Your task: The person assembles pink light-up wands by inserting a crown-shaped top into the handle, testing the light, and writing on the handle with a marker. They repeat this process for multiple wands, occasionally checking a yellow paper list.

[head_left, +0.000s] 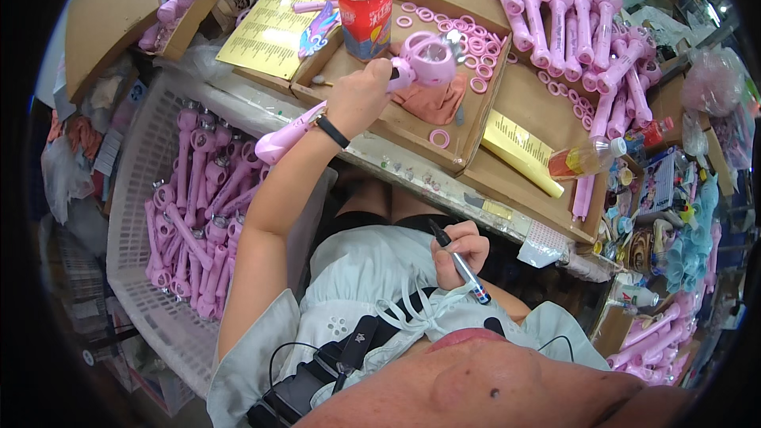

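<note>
Bench [396,162]: spans the far side of the worker, its edge just ahead of the lap, so everything on it probably sits within easy reach. Slatted white basket [131,269]: at the worker's left, below bench height, loaded with pink wands [210,214] packed lengthwise, mostly heads up; likely bulk holding beside the seat. Two shallow cardboard trays on the bench: right tray [519,101] carries a heaped stack of wands [587,24], apparently kept apart from the basket lot; left tray [400,128] stands directly in front. Yellow printed sheet [269,24] lies flat left of the red bottle [366,16], which stands upright in the left tray. Held wand [289,133]: raised over the left tray, head toward the far side, handle slanting down-left beside the wrist. Left hand [361,95]: fingers wrapped around its shaft near the head, presumably to steady the heavier end. Orange cloth [432,99]: crumpled beneath the wand head. Right hand [464,252]: near the chest, fingers closed around a marker [473,279], dark end pointing up toward the bench; capped or not, cannot tell. Pink rings [479,43]: loose in the left tray's far corner, seemingly contained by its walls.
</note>
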Demonstrator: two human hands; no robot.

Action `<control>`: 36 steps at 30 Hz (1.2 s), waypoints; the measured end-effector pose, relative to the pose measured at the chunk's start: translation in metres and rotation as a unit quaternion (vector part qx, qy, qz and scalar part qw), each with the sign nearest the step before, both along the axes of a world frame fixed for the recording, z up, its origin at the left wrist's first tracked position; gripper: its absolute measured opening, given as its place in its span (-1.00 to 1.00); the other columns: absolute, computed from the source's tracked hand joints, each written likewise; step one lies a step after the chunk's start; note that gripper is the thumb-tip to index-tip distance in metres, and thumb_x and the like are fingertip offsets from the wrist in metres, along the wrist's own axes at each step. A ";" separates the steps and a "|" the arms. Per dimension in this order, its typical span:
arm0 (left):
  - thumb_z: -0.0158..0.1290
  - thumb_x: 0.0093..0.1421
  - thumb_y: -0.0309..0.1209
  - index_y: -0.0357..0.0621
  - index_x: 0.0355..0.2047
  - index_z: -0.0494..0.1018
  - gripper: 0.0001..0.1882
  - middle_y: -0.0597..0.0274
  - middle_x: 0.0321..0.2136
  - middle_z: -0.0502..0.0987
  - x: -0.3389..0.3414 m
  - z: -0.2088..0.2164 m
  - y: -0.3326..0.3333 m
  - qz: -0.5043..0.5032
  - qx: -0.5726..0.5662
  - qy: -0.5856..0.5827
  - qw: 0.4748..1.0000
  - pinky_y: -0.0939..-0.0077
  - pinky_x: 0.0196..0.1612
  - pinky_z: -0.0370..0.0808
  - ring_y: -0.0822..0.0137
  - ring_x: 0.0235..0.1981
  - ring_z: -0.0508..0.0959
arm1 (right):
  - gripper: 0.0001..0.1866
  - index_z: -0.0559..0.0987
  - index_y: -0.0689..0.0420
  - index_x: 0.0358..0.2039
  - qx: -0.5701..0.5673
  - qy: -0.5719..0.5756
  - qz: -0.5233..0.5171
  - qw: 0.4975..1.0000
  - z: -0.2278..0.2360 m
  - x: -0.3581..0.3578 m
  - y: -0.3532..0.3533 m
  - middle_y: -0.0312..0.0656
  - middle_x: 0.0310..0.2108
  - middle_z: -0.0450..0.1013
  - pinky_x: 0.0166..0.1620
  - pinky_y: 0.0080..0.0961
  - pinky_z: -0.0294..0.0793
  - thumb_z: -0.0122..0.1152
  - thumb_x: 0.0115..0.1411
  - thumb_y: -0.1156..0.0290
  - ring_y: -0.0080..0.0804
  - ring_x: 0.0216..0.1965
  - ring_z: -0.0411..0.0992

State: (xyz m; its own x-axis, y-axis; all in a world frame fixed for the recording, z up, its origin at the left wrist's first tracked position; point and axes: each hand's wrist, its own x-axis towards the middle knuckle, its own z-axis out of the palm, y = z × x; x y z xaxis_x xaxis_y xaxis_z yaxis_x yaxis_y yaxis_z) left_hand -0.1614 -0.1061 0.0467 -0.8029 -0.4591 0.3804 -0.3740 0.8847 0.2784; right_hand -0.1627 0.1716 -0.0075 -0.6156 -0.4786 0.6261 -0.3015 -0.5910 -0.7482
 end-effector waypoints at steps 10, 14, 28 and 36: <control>0.18 -0.06 -0.39 -0.17 -0.31 0.35 -0.69 0.11 -0.47 0.44 0.020 0.015 0.057 -0.130 -0.071 0.097 0.984 0.29 -0.30 0.40 0.09 -0.38 0.48 | -0.51 0.43 0.24 -0.31 0.096 -0.279 0.006 0.956 0.039 -0.060 -0.009 -0.30 -0.57 0.32 -0.62 -0.76 0.13 -0.15 0.26 -0.02 -0.67 -0.66 0.19; 0.25 -0.18 -0.41 -0.12 -0.30 0.42 -0.62 0.24 -0.59 0.33 0.043 0.033 0.099 -0.201 -0.015 0.157 0.967 0.36 -0.42 0.39 0.20 -0.51 0.42 | -0.73 0.32 0.14 -0.41 0.021 -0.234 0.011 0.972 0.060 -0.067 -0.018 -0.30 -0.62 0.28 -0.65 -0.77 0.03 -0.08 0.24 0.17 -0.70 -0.69 0.11; 0.16 -0.06 -0.19 -0.14 -0.53 0.35 -0.68 0.28 -0.68 0.30 0.076 0.053 0.128 -0.346 -0.011 0.052 0.937 0.45 -0.52 0.35 0.29 -0.63 0.40 | -0.69 0.34 0.16 -0.51 0.046 -0.217 0.145 0.964 0.063 -0.020 -0.004 -0.24 -0.60 0.29 -0.58 -0.65 0.06 -0.20 0.28 0.25 -0.65 -0.65 0.11; 0.13 0.01 -0.18 -0.16 -0.57 0.31 -0.67 0.22 -0.70 0.31 0.100 0.035 0.145 -0.346 0.084 0.058 0.933 0.42 -0.55 0.37 0.23 -0.65 0.42 | -0.70 0.31 0.19 -0.53 0.006 -0.235 0.200 0.951 0.046 0.004 -0.001 -0.20 -0.66 0.24 -0.50 -0.53 0.10 -0.23 0.29 0.32 -0.53 -0.61 0.12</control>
State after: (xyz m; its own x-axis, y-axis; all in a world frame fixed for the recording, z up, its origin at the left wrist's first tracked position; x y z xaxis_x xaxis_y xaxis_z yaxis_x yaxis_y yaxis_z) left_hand -0.0612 0.0385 0.0821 -0.8874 0.0921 0.4518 0.3106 0.8435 0.4382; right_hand -0.1588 0.1703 0.0387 -0.5939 -0.7379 0.3207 0.3139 -0.5796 -0.7520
